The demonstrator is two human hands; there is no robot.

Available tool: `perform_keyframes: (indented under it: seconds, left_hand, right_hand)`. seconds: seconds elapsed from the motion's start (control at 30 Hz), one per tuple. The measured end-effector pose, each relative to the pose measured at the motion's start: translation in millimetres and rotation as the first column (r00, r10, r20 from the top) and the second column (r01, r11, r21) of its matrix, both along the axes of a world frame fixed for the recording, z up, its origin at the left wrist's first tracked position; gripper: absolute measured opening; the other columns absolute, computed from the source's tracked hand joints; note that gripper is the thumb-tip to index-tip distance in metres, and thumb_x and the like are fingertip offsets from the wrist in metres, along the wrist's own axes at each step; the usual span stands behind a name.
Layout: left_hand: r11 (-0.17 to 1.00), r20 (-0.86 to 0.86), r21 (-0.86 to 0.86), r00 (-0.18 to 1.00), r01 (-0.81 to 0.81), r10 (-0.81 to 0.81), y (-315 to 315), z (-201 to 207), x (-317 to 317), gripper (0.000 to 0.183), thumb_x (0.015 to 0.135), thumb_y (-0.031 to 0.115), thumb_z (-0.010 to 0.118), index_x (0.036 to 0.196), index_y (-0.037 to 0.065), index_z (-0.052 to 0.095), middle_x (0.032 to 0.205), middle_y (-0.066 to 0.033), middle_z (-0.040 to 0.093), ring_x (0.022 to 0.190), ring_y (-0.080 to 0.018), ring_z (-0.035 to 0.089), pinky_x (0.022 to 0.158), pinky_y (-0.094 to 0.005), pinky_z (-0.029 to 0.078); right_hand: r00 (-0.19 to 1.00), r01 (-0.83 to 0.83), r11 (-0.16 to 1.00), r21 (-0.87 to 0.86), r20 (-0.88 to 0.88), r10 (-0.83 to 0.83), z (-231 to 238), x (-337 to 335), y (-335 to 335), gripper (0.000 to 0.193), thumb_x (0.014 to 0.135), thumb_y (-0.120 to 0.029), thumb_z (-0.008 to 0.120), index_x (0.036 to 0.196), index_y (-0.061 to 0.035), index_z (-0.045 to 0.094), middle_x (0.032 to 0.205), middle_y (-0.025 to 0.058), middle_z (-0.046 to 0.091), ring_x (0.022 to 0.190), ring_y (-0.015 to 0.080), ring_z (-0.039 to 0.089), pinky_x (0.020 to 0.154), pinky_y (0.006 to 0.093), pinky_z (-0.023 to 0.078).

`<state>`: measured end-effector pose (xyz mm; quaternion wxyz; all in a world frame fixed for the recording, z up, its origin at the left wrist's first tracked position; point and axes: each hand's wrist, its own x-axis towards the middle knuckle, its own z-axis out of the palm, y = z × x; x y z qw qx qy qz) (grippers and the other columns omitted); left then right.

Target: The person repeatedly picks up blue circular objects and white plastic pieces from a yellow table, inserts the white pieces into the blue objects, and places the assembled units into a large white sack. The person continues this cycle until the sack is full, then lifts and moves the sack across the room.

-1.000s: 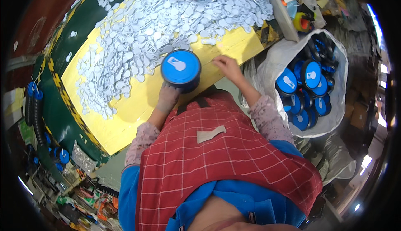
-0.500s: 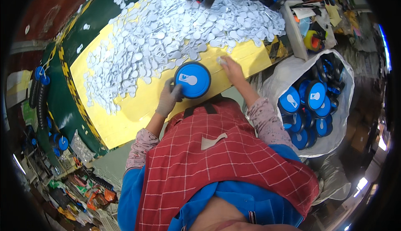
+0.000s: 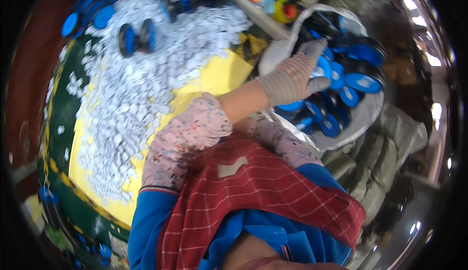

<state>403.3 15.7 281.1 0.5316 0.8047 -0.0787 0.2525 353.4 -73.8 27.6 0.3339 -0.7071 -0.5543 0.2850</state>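
My left hand (image 3: pixel 292 75), in a striped grey glove, reaches across to the right over a white sack (image 3: pixel 358 136). Its fingers are stretched out and the thumb stands apart; a blue wheel (image 3: pixel 322 68) shows between them, seemingly among the others in the sack. Several blue-and-black wheels (image 3: pixel 361 82) with white labels fill the sack. My right hand is hidden behind the left forearm; only its floral sleeve (image 3: pixel 282 140) shows. Left of my arms, a heap of pale label-shaped pieces (image 3: pixel 131 94) covers much of a yellow board (image 3: pixel 214 77).
Blurred pairs of wheels (image 3: pixel 137 38) lie on the heap, and more wheels (image 3: pixel 95 14) crowd the far edge. A pale tray (image 3: pixel 258 14) with a yellow-and-red roll stands beside the sack. Grey-green bags (image 3: pixel 373 167) lie at the right. The table's green border (image 3: pixel 61 128) carries striped tape.
My left hand has gone from the board to the sack; the labelled wheel it held is no longer over the board. My right hand has passed out of sight. The view has swung right.
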Motion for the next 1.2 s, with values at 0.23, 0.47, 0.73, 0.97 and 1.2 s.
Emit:
perform_keyframes:
  seconds: [0.23, 0.47, 0.73, 0.97, 1.2]
  left_hand:
    - [0.404, -0.026, 0.595, 0.486, -0.694, 0.873, 144.3, -138.8, -52.4, 0.075, 0.082, 0.038, 0.073, 0.140, 0.002, 0.043, 0.138, -0.0250, 0.049, 0.126, -0.0420, 0.047, 0.106, -0.0473, 0.040]
    - [0.383, -0.458, 0.556, 0.113, -0.738, 0.882, 286.6, -153.3, -100.6, 0.065, 0.084, 0.031, 0.072, 0.135, 0.002, 0.046, 0.125, -0.0244, 0.057, 0.114, -0.0429, 0.057, 0.096, -0.0462, 0.048]
    - [0.649, -0.296, -0.046, 0.631, -0.759, 0.717, 141.6, -122.7, -254.4, 0.045, 0.097, 0.027, 0.059, 0.132, 0.001, 0.051, 0.122, -0.0234, 0.062, 0.112, -0.0374, 0.061, 0.097, -0.0396, 0.046]
    - [0.631, -0.713, -0.218, 0.563, -0.745, 0.418, 65.3, -211.0, -320.9, 0.041, 0.099, 0.032, 0.054, 0.124, -0.001, 0.058, 0.111, -0.0179, 0.065, 0.103, -0.0265, 0.061, 0.092, -0.0339, 0.046]
    - [0.180, -0.735, -0.649, 0.670, -0.739, 0.104, 43.7, -222.2, -345.5, 0.046, 0.101, 0.042, 0.051, 0.129, 0.005, 0.055, 0.111, -0.0071, 0.062, 0.096, -0.0174, 0.061, 0.087, -0.0315, 0.051]
  right_hand:
    - [0.950, -0.178, 0.967, 0.182, 0.290, 0.120, -33.9, -6.0, 45.5, 0.030, 0.083, -0.020, 0.071, 0.110, -0.0103, 0.064, 0.109, 0.0105, 0.060, 0.103, 0.0331, 0.056, 0.090, 0.0441, 0.048]
    - [0.914, -0.316, 0.947, 0.059, 0.286, 0.287, -24.8, 2.0, 42.8, 0.038, 0.079, -0.019, 0.071, 0.116, -0.0112, 0.063, 0.113, 0.0098, 0.060, 0.107, 0.0311, 0.055, 0.092, 0.0425, 0.047]
    - [0.974, 0.227, 0.973, -0.048, 0.021, -0.226, -17.2, 3.1, 46.6, 0.039, 0.079, -0.012, 0.072, 0.117, -0.0046, 0.063, 0.104, 0.0134, 0.064, 0.095, 0.0300, 0.060, 0.086, 0.0377, 0.051]
    - [0.997, 0.066, 0.982, 0.175, -0.045, -0.059, 84.7, -25.5, 46.3, 0.031, 0.081, -0.007, 0.074, 0.111, -0.0061, 0.068, 0.109, 0.0115, 0.067, 0.102, 0.0274, 0.062, 0.086, 0.0360, 0.050]
    - [0.886, -0.430, 0.874, 0.225, 0.291, 0.361, 90.0, -99.1, 44.2, 0.029, 0.079, -0.007, 0.073, 0.108, -0.0064, 0.068, 0.104, 0.0112, 0.062, 0.100, 0.0307, 0.059, 0.086, 0.0384, 0.050]
